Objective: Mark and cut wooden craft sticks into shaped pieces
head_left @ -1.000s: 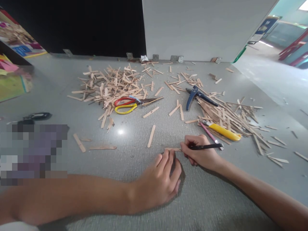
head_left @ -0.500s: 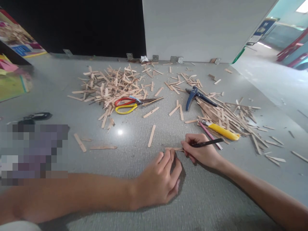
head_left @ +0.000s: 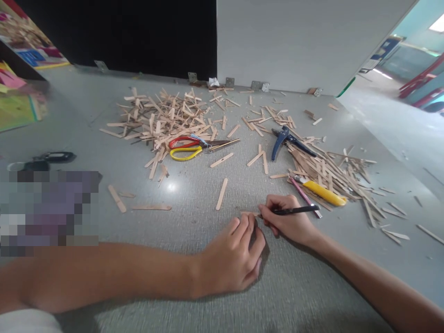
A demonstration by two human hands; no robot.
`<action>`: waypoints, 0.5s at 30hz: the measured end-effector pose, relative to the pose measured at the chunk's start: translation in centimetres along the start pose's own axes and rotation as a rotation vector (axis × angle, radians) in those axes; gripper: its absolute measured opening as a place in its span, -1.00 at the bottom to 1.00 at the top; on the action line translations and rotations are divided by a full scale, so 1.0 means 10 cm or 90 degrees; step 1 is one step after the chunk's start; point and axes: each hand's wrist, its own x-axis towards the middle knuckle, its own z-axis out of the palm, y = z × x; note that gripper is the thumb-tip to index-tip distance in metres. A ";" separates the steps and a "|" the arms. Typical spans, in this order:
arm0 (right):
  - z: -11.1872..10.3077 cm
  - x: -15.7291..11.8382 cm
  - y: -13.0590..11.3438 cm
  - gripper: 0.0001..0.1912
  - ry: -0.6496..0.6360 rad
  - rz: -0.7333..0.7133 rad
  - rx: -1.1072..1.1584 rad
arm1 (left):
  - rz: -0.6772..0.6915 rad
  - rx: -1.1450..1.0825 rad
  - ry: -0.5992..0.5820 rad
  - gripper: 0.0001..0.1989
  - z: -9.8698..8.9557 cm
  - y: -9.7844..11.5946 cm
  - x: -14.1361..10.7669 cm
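My left hand [head_left: 237, 254] rests on the grey surface with curled fingers, its fingertips pressing on a wooden craft stick [head_left: 248, 213]. Only part of that stick shows between my two hands. In my right hand [head_left: 286, 217], closed in a writing grip, is a black pen [head_left: 296, 210]. Its tip is down at the stick's right end, mostly hidden by my fingers. Another craft stick [head_left: 222, 194] lies just beyond my left fingertips. A pink pencil-like stick [head_left: 304, 196] and a yellow utility knife [head_left: 324, 193] lie beyond my right hand.
Scissors [head_left: 185, 148] with red and yellow handles lie before a heap of craft sticks [head_left: 169, 113]. Blue-handled cutters [head_left: 285, 141] rest by a second pile of sticks [head_left: 312, 166]. A black and white panel [head_left: 294, 41] stands behind. Dark objects [head_left: 57, 157] lie left.
The view has shifted slightly. The pen in my right hand leans nearer to level, and that hand sits a little closer to my left. My left hand stays on the craft stick.
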 end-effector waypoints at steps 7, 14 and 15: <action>0.02 0.01 0.02 -0.52 0.004 0.011 0.008 | 0.000 0.001 -0.008 -0.54 0.00 0.00 -0.01; 0.02 0.02 -0.01 -0.50 0.000 0.013 0.031 | 0.007 -0.001 -0.016 -0.53 -0.01 0.00 -0.01; 0.02 0.02 -0.01 -0.51 -0.002 0.014 0.032 | 0.007 -0.001 -0.020 -0.52 -0.01 0.00 -0.01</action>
